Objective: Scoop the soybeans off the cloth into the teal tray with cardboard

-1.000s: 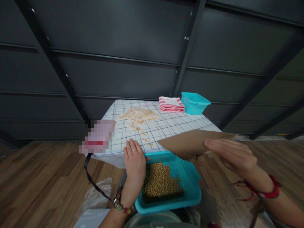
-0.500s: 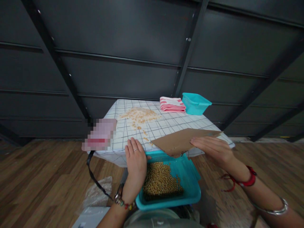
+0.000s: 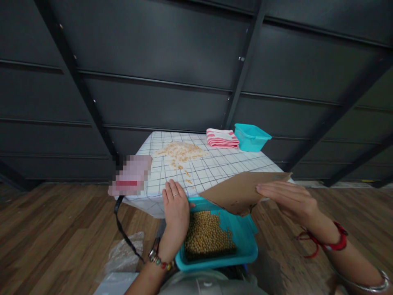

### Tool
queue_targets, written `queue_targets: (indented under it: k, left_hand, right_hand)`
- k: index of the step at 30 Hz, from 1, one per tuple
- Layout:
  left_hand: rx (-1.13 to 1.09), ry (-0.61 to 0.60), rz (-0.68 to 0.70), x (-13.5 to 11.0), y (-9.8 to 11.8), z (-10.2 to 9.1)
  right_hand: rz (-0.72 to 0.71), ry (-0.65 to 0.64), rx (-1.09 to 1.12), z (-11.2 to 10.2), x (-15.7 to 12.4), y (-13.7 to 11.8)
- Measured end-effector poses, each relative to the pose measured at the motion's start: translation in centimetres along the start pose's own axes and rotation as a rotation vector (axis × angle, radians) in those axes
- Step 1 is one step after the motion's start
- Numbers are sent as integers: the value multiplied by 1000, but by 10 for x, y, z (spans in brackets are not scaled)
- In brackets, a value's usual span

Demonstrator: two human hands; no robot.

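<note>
the right hand (image 3: 291, 200), right of centre low in the frame, pinches a brown cardboard sheet (image 3: 233, 192) between extended fingers and thumb, tilted over the far edge of a teal tub (image 3: 245, 246). the tub, at bottom centre, holds yellow beans (image 3: 208, 235), heaped toward its left. the left hand (image 3: 176, 205) lies flat with fingers straight at the near table (image 3: 227, 164) edge, thumb by the tub's rim; whether it grips the rim is hard to tell. mid-frame, a pile of beans and pale grains (image 3: 182, 152) spreads over the checked tablecloth, a few trailing nearer. behind, right of centre, a folded pink-and-white towel (image 3: 222, 139) sits beside a smaller turquoise container (image 3: 251, 138).
</note>
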State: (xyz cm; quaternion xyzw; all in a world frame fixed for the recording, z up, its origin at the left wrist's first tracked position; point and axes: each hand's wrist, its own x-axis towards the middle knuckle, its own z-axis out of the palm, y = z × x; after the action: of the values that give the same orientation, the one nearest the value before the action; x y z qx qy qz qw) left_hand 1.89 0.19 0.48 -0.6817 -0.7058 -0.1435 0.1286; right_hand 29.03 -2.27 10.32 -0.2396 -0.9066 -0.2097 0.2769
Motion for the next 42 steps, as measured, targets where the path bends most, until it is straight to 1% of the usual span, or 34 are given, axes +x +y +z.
queue_targets:
  k: [4,9,13,17,21,25,30,33,37,42]
  left_hand:
    - [4,19,7,0,-1,2]
    - [-20,18,-9,0,-1,4]
    - [-51,-19,-14,1,0,1]
    - [-15,-49,-11,1,1,-2]
    - [-1,-56,-14,1,1,-3]
    - [-1,-67,-11,1,1,-4]
    - [8,-64,-9,1,1,-3]
    - [15,-68,-9,1,2,-3]
    - [27,-71,-10,1,1,-3]
    - [17,-61,-14,1,1,-3]
  right_hand:
    - [0,62,-59,5,8,4]
    - [-16,76,-124,25,24,15]
    - [-46,91,-80,42,33,22]
    - [-70,151,-49,59,41,28]
    - [-77,158,-32,69,46,32]
    - [-88,140,18,68,43,33]
    - [-87,111,26,52,36,31]
    - [-90,121,-3,44,36,30]
    - [-78,155,-18,47,39,29]
    - [-80,133,30,55,38,27]
